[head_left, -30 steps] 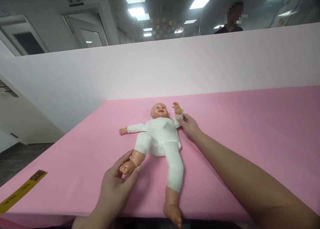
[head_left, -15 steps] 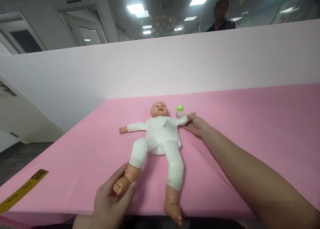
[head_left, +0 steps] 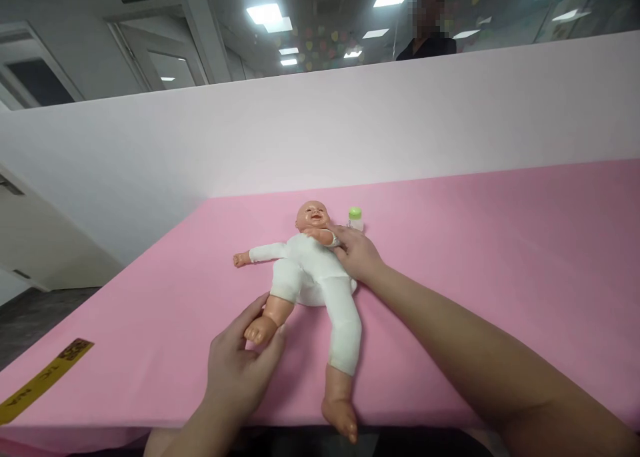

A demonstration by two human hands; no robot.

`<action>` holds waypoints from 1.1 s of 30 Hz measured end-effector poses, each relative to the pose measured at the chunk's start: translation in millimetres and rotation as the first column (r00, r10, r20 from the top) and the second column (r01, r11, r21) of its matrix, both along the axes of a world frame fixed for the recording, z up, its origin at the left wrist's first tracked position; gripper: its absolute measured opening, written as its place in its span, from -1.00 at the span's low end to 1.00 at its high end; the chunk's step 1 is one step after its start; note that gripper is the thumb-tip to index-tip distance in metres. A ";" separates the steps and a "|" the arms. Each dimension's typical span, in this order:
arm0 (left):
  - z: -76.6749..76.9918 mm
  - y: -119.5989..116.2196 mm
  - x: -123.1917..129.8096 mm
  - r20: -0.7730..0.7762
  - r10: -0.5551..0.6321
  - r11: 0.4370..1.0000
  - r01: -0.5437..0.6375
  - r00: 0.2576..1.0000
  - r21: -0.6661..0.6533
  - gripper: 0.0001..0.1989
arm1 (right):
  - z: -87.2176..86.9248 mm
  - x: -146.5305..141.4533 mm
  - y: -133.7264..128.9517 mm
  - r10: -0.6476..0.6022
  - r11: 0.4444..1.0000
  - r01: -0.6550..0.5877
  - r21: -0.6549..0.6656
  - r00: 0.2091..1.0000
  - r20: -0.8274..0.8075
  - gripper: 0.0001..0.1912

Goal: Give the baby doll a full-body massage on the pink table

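On pink cloth (head_left: 480, 244), the doll (head_left: 315, 274) lies face up, long body pointing away, head (head_left: 313, 215) farthest. The left hand (head_left: 241, 360) grips one foot (head_left: 261, 330); the right hand (head_left: 359, 252) holds one arm (head_left: 320, 235) across its chest (head_left: 305, 247).

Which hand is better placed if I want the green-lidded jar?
Right, I'd judge. The right hand, though holding the doll's arm, is close to the jar; the left hand holds the doll's foot, farther away.

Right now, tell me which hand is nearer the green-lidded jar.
Right. The right hand is close in front of the jar, at the doll's arm; the left hand is farther off, holding its foot.
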State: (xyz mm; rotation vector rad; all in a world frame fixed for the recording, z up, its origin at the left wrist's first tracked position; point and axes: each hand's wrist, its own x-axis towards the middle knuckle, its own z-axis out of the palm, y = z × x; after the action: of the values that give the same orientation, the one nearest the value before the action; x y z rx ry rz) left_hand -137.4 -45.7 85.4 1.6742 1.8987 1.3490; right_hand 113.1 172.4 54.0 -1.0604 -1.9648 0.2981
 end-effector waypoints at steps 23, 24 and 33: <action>1.1 -2.1 -4.3 0.117 -0.014 0.994 0.027 0.993 -0.105 -0.35 | -7.3 36.4 24.1 -0.283 0.922 0.115 -0.369 0.851 -0.442 -0.47; -1.6 -9.5 -7.2 0.111 -0.002 0.994 0.014 0.994 -0.104 -0.36 | -7.8 39.9 27.8 -0.308 0.905 0.085 -0.416 0.806 -0.505 -0.48; -28.2 -43.3 -40.6 0.063 -0.021 0.999 0.024 0.998 -0.048 -0.34 | -10.4 58.7 43.1 -0.541 0.619 -0.333 -0.712 0.476 -0.693 -0.51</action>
State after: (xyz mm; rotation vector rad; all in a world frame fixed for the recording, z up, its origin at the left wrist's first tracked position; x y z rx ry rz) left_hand -178.0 -89.1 57.3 1.6066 1.8575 1.3204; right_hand 171.8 215.6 43.6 -1.1763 -0.6781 1.4558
